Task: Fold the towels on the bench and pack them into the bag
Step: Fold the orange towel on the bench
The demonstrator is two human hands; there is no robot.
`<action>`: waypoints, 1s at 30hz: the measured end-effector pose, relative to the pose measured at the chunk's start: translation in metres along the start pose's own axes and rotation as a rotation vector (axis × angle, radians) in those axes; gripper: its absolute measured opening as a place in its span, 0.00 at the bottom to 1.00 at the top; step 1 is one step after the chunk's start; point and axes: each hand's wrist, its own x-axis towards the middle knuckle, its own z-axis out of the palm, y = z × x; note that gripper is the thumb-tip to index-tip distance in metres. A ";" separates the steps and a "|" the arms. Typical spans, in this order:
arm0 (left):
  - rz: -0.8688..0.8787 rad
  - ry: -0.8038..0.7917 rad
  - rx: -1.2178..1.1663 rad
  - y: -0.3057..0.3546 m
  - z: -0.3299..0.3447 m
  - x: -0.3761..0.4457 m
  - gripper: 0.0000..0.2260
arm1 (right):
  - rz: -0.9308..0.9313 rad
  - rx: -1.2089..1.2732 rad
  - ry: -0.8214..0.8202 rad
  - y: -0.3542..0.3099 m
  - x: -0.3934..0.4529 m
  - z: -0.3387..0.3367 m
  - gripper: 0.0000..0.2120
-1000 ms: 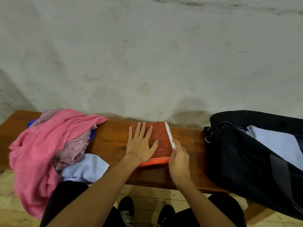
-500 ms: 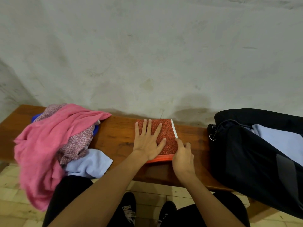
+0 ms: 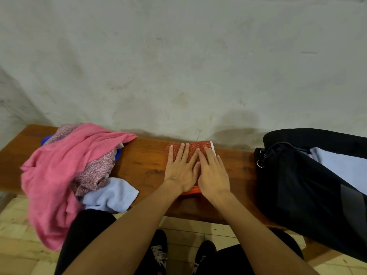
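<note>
I have both hands flat on the red towel [image 3: 190, 150], which lies folded on the desk [image 3: 143, 163] between the pile [image 3: 65, 165] and the bag [image 3: 297, 185]. Left hand [image 3: 179, 169] has its fingers straight and slightly spread, pressing down; right hand [image 3: 213, 173] lies beside it, fingers straight and close together, pressing too. Neither grips anything.

What worries me: the towel sits close to the near edge of the desk, and lifting it with one hand could let the layers slip open, so I'd have to refold. The pink cloth [image 3: 51, 195] already hangs over the desk's front edge toward the floor; a nudge might drag the whole pile down.

The bag lies to my right, open at the top, with a pale blue towel [image 3: 337, 165] showing inside. How much room remains I cannot tell.
</note>
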 end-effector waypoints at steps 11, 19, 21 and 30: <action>-0.058 0.085 -0.135 -0.002 0.003 0.001 0.27 | 0.023 0.086 -0.157 0.029 0.014 0.027 0.28; -0.124 0.045 -0.183 -0.010 0.011 0.001 0.32 | 0.036 0.122 -0.117 0.034 0.015 0.034 0.31; -0.120 0.034 -0.174 -0.011 0.012 0.003 0.33 | 0.045 0.116 -0.121 0.034 0.016 0.034 0.31; -0.125 0.116 -0.344 -0.036 0.008 0.012 0.28 | 0.031 0.110 -0.128 0.034 0.016 0.034 0.31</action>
